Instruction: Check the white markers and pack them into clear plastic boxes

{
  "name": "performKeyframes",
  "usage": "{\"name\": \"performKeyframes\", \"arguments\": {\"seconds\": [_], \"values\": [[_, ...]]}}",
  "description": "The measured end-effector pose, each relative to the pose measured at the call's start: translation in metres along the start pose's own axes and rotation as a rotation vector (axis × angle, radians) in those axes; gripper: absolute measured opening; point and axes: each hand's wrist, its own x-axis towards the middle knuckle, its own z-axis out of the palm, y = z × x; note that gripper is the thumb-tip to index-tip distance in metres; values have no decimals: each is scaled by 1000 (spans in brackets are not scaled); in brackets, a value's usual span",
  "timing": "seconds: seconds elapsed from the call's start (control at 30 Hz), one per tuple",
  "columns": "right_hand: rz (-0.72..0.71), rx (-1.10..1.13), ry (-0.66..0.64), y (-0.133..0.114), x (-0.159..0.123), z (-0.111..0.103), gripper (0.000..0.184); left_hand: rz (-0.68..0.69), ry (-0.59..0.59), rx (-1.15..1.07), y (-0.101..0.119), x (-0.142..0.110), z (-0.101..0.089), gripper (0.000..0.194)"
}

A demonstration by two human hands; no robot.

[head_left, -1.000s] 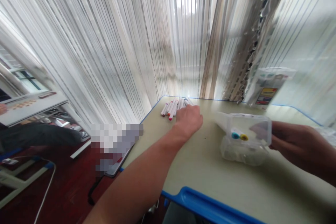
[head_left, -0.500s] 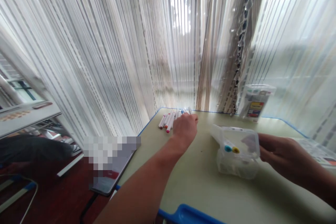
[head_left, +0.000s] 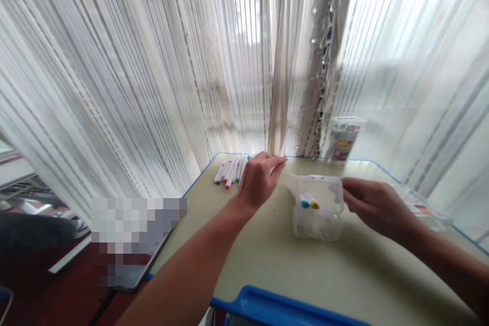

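My left hand [head_left: 260, 179] is raised over the far part of the table, thumb and fingers pinched on a pale marker [head_left: 284, 145] that points up. To its left lies a pile of white markers [head_left: 231, 171] with coloured ends, partly hidden behind the hand. A clear plastic box [head_left: 318, 230] is tilted with its mouth facing me. Inside it show two markers, one with a blue end [head_left: 305, 204] and one with a yellow end [head_left: 315, 205]. My right hand [head_left: 369, 201] grips this box by its right side.
A clear package with a coloured label [head_left: 343, 150] stands at the table's back edge, by the curtain [head_left: 244, 86]. At the right lies a flat clear case [head_left: 426, 207]. A blue tray edge [head_left: 275, 305] lines the front; a flat grey device [head_left: 156, 244], partly blurred out, is at left.
My left hand has come up from the marker pile, moving right with a marker in its fingers. The right hand still holds the box. The whole view has shifted to the right.
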Motion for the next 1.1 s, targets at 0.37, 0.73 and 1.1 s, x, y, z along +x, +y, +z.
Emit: {"name": "performKeyframes", "arguments": {"seconds": [0.37, 0.73, 1.1], "values": [[117, 490, 299, 4, 4, -2, 46, -41, 92, -562, 25, -5, 1, 15], [-11, 718, 472, -13, 6, -8, 42, -95, 18, -545, 37, -9, -3, 19], [-64, 723, 460, -24, -3, -11, 33, -117, 83, -516, 34, -9, 0, 17]]}}
